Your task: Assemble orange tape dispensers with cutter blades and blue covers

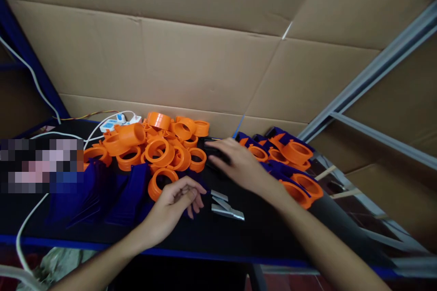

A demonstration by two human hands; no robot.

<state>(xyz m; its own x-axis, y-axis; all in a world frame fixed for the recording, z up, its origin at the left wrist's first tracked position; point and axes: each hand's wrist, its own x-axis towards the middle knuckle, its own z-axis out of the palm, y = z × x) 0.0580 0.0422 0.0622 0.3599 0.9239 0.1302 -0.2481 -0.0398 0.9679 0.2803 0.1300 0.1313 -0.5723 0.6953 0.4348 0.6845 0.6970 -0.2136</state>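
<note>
My left hand [179,197] hovers over the front middle of the table, its fingers loosely curled and apart with nothing visible in them. Just right of its fingertips lie several flat silver metal pieces [225,207]. Farther back, my right hand [239,161] has its fingers and thumb on either side of a black object [218,153], whose kind is hard to make out against the dark tabletop. An orange plastic ring [162,183] lies just behind my left hand. Several dark blue plastic plates [128,195] stand to its left.
Several orange rings [159,152] are heaped at the back left. Blue parts with orange rings fitted [297,152] lie at the right. A white power strip [119,122] with cables is behind the heap. Cardboard [205,63] walls the back; a metal frame [372,77] rises at right.
</note>
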